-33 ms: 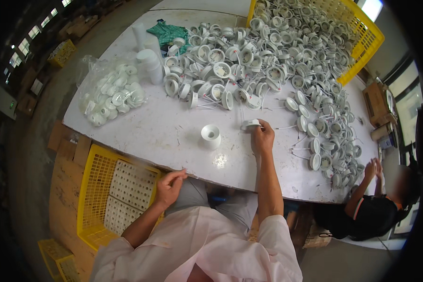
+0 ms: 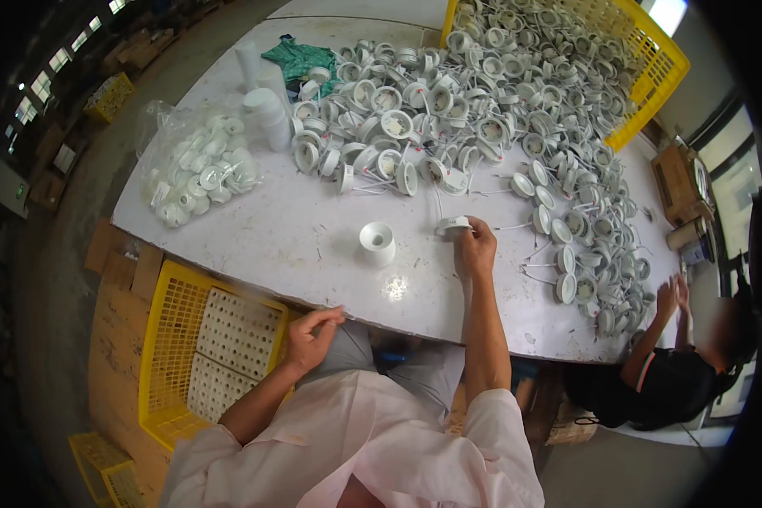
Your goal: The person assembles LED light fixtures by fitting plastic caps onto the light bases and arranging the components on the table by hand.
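Note:
Between the thumb and fingers of my right hand (image 2: 480,247), a white round lamp part (image 2: 452,223) with a thin wire is held just above the table. My left hand (image 2: 315,334) is at the table's front edge, its fingers loosely extended and nothing visible in them. A white cup-shaped housing (image 2: 377,247) with a hollow centre stands upright on the table, left of my right hand. Beyond it spreads a large heap of similar white round lamp parts (image 2: 398,125) with wires, running along the right side too.
At the left lie a clear plastic bag (image 2: 199,173) of white pieces, stacked white cylinders (image 2: 267,118) and a green cloth (image 2: 300,59). A tipped yellow crate (image 2: 660,72) stands at the far right, another yellow crate (image 2: 165,339) below left. A person (image 2: 681,381) sits at right.
My left hand has shifted slightly right, its fingers straighter. My right hand still holds the lamp part in nearly the same place. The view has shifted slightly.

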`<state>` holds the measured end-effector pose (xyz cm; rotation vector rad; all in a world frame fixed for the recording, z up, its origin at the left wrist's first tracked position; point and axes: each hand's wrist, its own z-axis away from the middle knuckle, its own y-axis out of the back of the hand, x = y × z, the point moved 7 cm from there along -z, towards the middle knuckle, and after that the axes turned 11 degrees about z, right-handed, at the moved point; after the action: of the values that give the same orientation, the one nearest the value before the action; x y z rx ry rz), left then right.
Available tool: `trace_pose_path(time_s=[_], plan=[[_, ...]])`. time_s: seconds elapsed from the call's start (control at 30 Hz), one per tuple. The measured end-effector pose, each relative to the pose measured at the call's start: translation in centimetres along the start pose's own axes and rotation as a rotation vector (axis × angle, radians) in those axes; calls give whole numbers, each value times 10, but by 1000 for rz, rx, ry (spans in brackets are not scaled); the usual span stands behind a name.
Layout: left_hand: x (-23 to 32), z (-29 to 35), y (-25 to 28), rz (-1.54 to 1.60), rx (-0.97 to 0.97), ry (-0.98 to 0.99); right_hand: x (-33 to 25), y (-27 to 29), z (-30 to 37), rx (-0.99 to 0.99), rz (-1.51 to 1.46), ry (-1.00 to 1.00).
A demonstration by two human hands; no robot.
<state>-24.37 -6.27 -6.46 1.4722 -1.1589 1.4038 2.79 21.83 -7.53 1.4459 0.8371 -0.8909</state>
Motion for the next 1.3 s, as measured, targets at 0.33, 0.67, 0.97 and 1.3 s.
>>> trace_pose_path(time_s=[0.33,0.67,0.97,1.3], plan=[[75,-62,-153,-92,-440,-253,24,87,85,3,-422,-77],[36,-53,-194,-128,-871,160,-26,79,154,-203,-346,56],[31,-46,-158,178,-510,223,-32,35,157,-280,-407,26],[-13,-32,-114,140,-289,381,-29,-17,159,-306,-228,183]])
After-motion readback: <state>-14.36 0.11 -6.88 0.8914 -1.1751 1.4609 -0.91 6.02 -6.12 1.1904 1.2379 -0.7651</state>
